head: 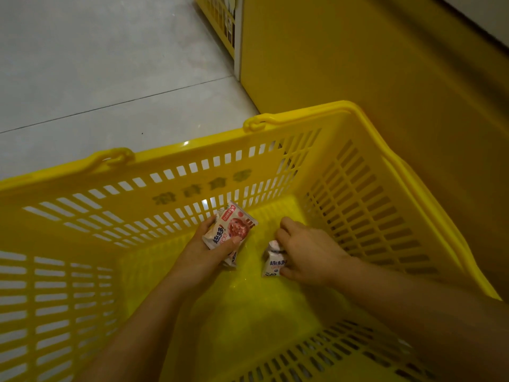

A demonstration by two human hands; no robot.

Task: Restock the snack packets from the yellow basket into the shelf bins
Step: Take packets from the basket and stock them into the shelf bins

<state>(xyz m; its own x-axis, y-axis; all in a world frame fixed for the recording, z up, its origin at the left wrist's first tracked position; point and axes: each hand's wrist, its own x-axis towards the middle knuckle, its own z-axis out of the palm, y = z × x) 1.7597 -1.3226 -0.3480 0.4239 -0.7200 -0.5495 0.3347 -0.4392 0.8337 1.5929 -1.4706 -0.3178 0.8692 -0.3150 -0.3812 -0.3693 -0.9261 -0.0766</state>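
Both my arms reach down into the yellow basket [82,188], which stands on the floor. My left hand [205,250] grips a white snack packet with a red picture [232,228], thumb across its front; the edge of a second packet shows beneath it. My right hand [308,255] curls around another small white snack packet [272,261] close to the basket's bottom. No other loose packets show in the basket.
A yellow shelf side panel [358,64] rises at the right, close behind the basket. A yellow slatted bin front [220,20] shows at the top. Grey tiled floor [96,78] spreads to the left.
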